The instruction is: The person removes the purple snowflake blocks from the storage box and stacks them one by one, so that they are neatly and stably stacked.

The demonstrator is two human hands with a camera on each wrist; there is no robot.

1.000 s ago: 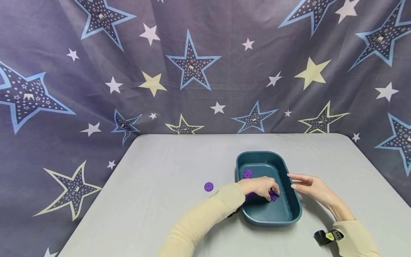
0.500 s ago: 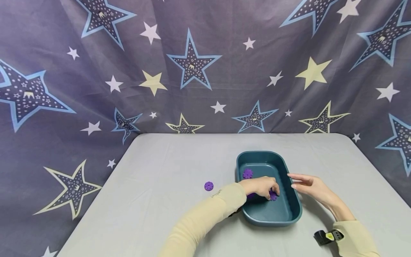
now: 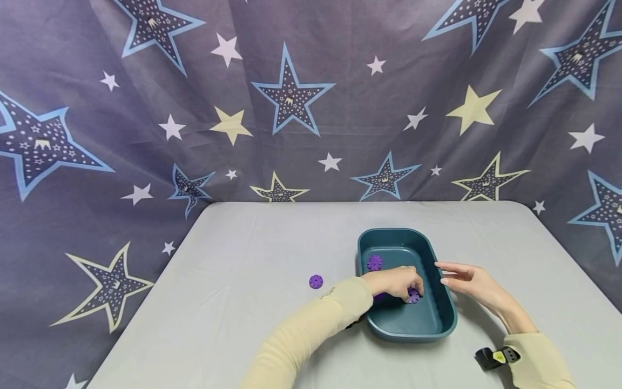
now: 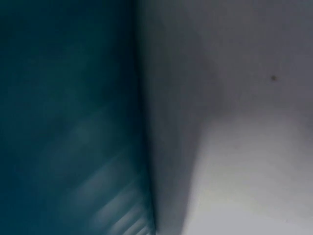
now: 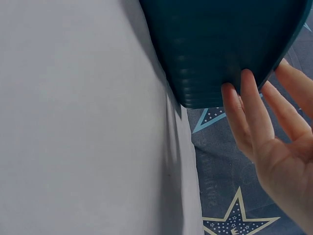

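Note:
A teal rectangular bin stands on the table, right of centre. My left hand reaches over its left side, and the curled fingers pinch a purple notched disc low inside it. Another purple disc lies toward the bin's far left. A third purple piece shows partly beneath my left wrist. My right hand touches the outside of the bin's right wall with nearly straight fingertips, as the right wrist view also shows at the bin wall. The left wrist view shows the bin's outer wall, not the hand.
One more purple disc lies on the grey tablecloth, left of the bin. A dark curtain printed with stars hangs behind the table. A black wrist camera sits at the right sleeve.
Between my left fingers, the purple disc has tipped slightly flatter. Both hands and the bin stay practically in place.

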